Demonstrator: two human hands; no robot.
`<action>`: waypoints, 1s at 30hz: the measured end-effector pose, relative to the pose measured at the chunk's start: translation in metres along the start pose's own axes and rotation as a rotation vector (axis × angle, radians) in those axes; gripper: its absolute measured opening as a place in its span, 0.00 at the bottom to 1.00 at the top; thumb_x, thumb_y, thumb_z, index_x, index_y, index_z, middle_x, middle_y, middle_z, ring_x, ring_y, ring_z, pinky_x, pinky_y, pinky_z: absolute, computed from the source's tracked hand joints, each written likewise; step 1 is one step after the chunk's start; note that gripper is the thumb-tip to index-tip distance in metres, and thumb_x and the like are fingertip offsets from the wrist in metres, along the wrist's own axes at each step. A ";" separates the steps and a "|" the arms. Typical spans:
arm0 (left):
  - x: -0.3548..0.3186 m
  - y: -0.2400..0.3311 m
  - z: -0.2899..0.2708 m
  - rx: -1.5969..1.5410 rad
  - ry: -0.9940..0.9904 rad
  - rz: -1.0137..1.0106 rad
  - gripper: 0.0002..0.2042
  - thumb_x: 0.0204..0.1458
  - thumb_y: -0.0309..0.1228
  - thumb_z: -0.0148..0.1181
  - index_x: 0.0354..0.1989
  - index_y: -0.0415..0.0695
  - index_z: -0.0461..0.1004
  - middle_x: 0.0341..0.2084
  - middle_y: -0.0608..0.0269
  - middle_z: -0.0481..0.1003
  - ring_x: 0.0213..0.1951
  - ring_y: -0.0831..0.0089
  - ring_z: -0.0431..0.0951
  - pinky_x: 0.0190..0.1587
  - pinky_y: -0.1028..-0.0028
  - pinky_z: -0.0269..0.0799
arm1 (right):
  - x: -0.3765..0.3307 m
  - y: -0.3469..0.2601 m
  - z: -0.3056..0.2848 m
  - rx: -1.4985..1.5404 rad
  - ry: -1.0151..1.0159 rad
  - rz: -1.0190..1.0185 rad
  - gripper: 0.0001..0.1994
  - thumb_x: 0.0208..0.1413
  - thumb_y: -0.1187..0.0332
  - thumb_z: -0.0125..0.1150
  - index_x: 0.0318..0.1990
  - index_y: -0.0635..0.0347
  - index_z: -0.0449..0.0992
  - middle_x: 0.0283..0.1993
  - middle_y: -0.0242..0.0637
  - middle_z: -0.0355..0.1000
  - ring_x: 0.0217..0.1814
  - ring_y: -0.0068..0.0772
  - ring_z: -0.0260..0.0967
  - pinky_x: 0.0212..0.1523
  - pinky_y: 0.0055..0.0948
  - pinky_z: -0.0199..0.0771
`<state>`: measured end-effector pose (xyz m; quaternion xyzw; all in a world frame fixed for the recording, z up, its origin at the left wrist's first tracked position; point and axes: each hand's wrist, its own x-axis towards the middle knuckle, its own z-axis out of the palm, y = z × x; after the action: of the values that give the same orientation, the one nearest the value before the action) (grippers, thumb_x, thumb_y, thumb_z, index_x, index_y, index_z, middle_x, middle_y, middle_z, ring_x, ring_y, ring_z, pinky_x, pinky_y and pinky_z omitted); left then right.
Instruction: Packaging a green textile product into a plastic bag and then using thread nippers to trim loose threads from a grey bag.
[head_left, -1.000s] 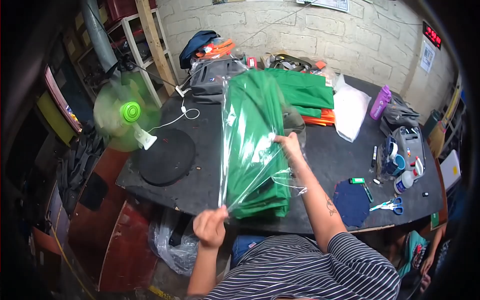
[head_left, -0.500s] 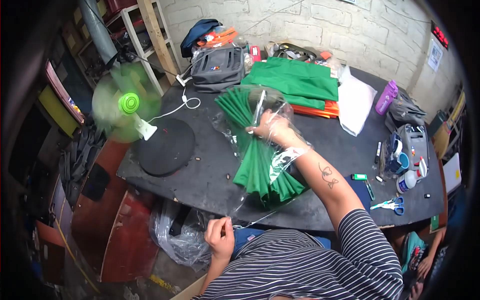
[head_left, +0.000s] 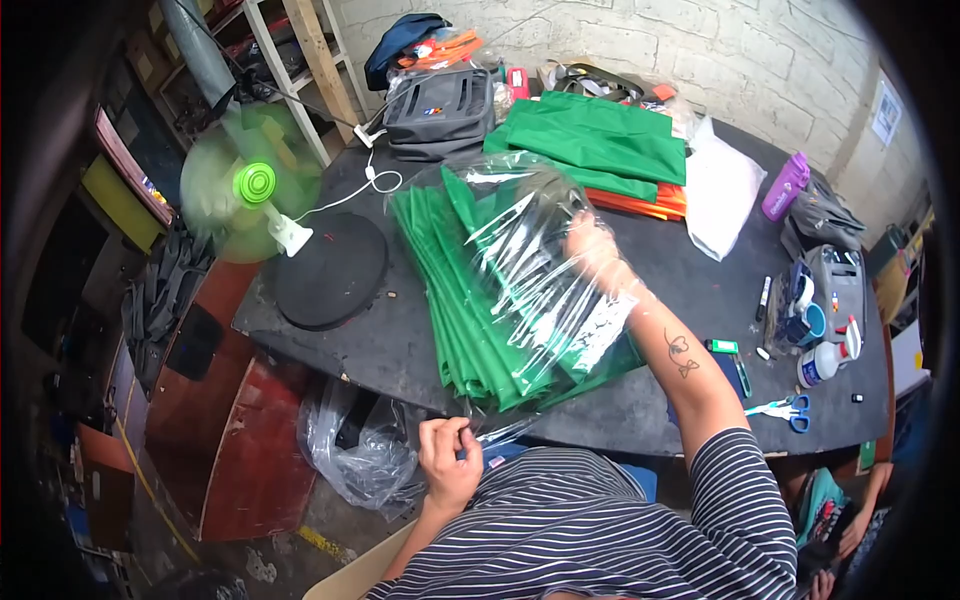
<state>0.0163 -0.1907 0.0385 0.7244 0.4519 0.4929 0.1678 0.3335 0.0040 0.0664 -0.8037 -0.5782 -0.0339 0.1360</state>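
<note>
A clear plastic bag (head_left: pixel 545 270) encloses folded green fabric (head_left: pixel 440 310) on the dark table, its surface wrinkled and shiny. At the table's front edge, my left hand (head_left: pixel 450 463) is closed, pinching the near edge of the bag. My right hand (head_left: pixel 594 250) and wrist are inside the bag at its right side, next to the fabric. Plastic glare partly covers the right fingers, so I cannot make out whether they grip the fabric. The fabric lies in long, spread pleats from the upper left toward the front edge.
Behind lie a green fabric stack (head_left: pixel 590 145), orange fabric (head_left: pixel 640 203) and a grey bag (head_left: pixel 438 115). A running fan (head_left: pixel 255 183) stands left near a round black pad (head_left: pixel 330 270). White sheeting (head_left: pixel 725 190), a purple bottle (head_left: pixel 786 187), scissors (head_left: pixel 795 412) and a spray bottle (head_left: pixel 825 363) are right.
The green fabric, bunched at its middle under my right hand before, is now spread wider inside the bag. My right hand has shifted right. My left hand stays near the front edge.
</note>
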 end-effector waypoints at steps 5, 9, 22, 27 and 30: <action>0.006 0.011 0.006 -0.007 -0.044 -0.084 0.12 0.41 0.20 0.62 0.36 0.41 0.71 0.29 0.57 0.67 0.22 0.69 0.69 0.24 0.68 0.66 | -0.038 -0.011 -0.014 0.055 0.214 -0.323 0.31 0.55 0.60 0.49 0.58 0.80 0.56 0.59 0.63 0.58 0.61 0.60 0.56 0.62 0.47 0.55; 0.010 0.010 0.002 0.011 0.001 0.002 0.09 0.42 0.20 0.62 0.32 0.40 0.71 0.27 0.58 0.67 0.21 0.67 0.69 0.23 0.69 0.66 | -0.114 -0.071 -0.063 0.138 -0.060 -0.600 0.28 0.53 0.60 0.51 0.54 0.79 0.62 0.58 0.72 0.55 0.65 0.67 0.49 0.65 0.52 0.48; -0.006 -0.020 -0.021 0.078 -0.030 0.380 0.07 0.39 0.17 0.63 0.26 0.39 0.73 0.16 0.59 0.72 0.16 0.64 0.71 0.20 0.71 0.65 | -0.180 -0.168 0.064 0.156 0.047 -0.544 0.31 0.56 0.53 0.46 0.65 0.59 0.56 0.66 0.56 0.49 0.69 0.67 0.41 0.59 0.78 0.33; -0.024 -0.024 -0.028 0.184 0.133 0.257 0.07 0.40 0.14 0.61 0.24 0.39 0.71 0.17 0.57 0.71 0.16 0.62 0.71 0.19 0.68 0.65 | -0.105 -0.173 0.079 0.203 0.072 -0.461 0.29 0.60 0.53 0.41 0.64 0.61 0.56 0.66 0.58 0.50 0.69 0.68 0.41 0.58 0.76 0.40; -0.032 -0.022 -0.040 0.156 0.039 0.124 0.07 0.38 0.15 0.62 0.24 0.39 0.71 0.16 0.60 0.69 0.16 0.66 0.70 0.19 0.72 0.63 | -0.101 -0.172 0.064 0.308 -0.108 -0.549 0.28 0.61 0.52 0.41 0.62 0.63 0.59 0.63 0.56 0.55 0.66 0.64 0.49 0.60 0.63 0.51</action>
<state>-0.0322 -0.2135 0.0238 0.7520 0.4464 0.4797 0.0715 0.1322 -0.0217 0.0147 -0.5882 -0.7783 0.0612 0.2110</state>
